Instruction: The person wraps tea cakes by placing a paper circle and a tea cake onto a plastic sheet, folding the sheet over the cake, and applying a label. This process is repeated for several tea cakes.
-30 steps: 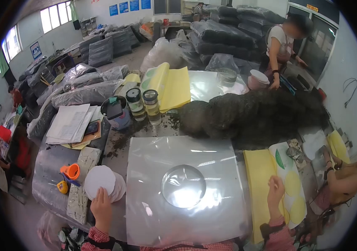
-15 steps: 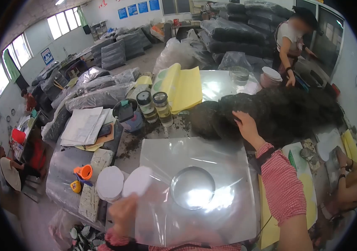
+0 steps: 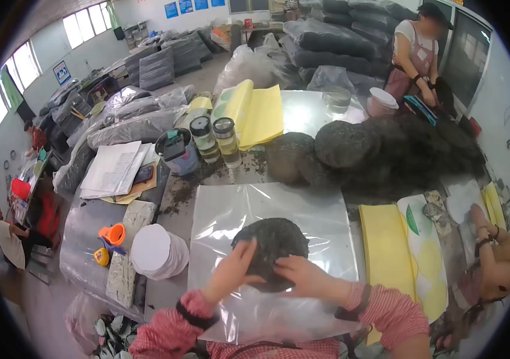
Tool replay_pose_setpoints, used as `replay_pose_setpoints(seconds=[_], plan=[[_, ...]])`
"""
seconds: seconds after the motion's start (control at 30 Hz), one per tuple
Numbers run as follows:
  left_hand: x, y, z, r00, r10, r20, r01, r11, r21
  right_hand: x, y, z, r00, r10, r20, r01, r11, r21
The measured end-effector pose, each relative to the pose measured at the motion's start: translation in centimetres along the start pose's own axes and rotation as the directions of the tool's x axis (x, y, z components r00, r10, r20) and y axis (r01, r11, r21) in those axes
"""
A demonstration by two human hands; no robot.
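A round cake of dark dried seaweed (image 3: 276,236) lies over the clear plastic sheet (image 3: 219,206) in front of me. My left hand (image 3: 234,269) cups its near left edge, thumb and fingers apart. At the near right edge, my right hand (image 3: 312,278) rests its fingers on the cake with the thumb lower down. The metal ring seen earlier on the sheet is hidden beneath the cake and hands. To the left stands a stack of white paper discs (image 3: 158,254). More seaweed cakes (image 3: 344,145) are heaped beyond the sheet.
Two lidded jars (image 3: 226,140) and a small bucket (image 3: 180,152) stand at the back left. Yellow bags (image 3: 386,242) lie to the right. Papers (image 3: 111,170) and an orange tape dispenser (image 3: 111,234) are on the left. A co-worker (image 3: 416,60) stands at the far right.
My right hand has come back from the heap, and a seaweed cake now covers the ring. My left hand has moved from the paper discs to the cake.
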State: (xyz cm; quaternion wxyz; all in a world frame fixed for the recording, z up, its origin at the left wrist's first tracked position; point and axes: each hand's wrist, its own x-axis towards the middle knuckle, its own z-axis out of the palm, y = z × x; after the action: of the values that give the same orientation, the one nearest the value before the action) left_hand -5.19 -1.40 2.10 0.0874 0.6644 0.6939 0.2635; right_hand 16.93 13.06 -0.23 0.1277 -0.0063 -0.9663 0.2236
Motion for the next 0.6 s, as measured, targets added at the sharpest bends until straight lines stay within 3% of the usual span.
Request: replay_pose_setpoints(seconds=[0.03,0.07,0.1,0.13,0.17,0.2,0.23,0.3,0.33,0.37,0.43,0.47,0.57,0.6], plan=[[1.5,0.0,-0.1,1.0,0.006,0.008,-0.006,1.0,-0.007,1.0,-0.1,-0.6,0.993,0.115,-0.011,-0.114,0.993,0.031],[3.0,0.1,0.2,0.98,-0.085,0.18,0.068,0.993,0.097,2.4,-0.9,-2.0,0.971,0.233,-0.058,-0.237,0.969,-0.068],[4.1,0.2,0.8,0.924,-0.189,0.332,0.123,0.97,0.211,4.0,-0.9,-2.2,0.968,0.244,-0.056,-0.247,0.966,-0.071],[4.6,0.3,1.9,0.907,-0.198,0.372,0.09,0.953,0.289,5.6,-0.9,-2.2,0.911,0.394,0.124,-0.367,0.91,-0.193],[4.7,0.5,2.8,0.903,-0.198,0.38,0.089,0.954,0.285,6.6,-1.1,-1.8,0.793,0.539,0.282,-0.45,0.832,-0.325],[4.6,0.6,3.6,0.897,-0.226,0.381,0.084,0.931,0.356,6.6,-0.5,0.4,0.82,0.542,0.185,-0.473,0.823,-0.313],[4.6,0.5,4.3,0.891,-0.253,0.377,0.075,0.901,0.426,7.0,-0.1,2.2,0.817,0.546,0.187,-0.481,0.823,-0.303],[4.8,-0.7,5.7,0.912,-0.235,0.337,0.057,0.885,0.463,7.7,0.7,5.0,0.621,0.774,0.121,-0.781,0.623,0.024],[5.1,-1.4,5.9,0.886,-0.213,0.412,0.016,0.902,0.432,7.6,0.9,5.6,0.722,0.688,0.069,-0.679,0.724,-0.12],[5.3,-1.8,6.2,0.854,-0.188,0.485,-0.023,0.918,0.397,7.6,1.4,6.0,0.721,0.689,0.069,-0.68,0.723,-0.122],[5.2,-1.8,6.7,0.871,-0.167,0.463,-0.043,0.911,0.41,7.5,1.8,6.6,0.739,0.668,0.084,-0.644,0.738,-0.202],[4.8,-1.6,6.6,0.898,-0.163,0.41,-0.025,0.909,0.416,7.8,1.6,6.6,0.715,0.699,-0.025,-0.694,0.705,-0.145],[2.7,0.0,4.8,0.914,-0.196,0.355,0.043,0.918,0.395,5.5,0.1,3.7,0.874,0.474,0.109,-0.408,0.836,-0.366],[1.0,-0.2,4.2,0.954,-0.08,0.289,0.005,0.968,0.25,4.3,-1.2,2.7,0.906,0.411,0.102,-0.378,0.893,-0.245]])
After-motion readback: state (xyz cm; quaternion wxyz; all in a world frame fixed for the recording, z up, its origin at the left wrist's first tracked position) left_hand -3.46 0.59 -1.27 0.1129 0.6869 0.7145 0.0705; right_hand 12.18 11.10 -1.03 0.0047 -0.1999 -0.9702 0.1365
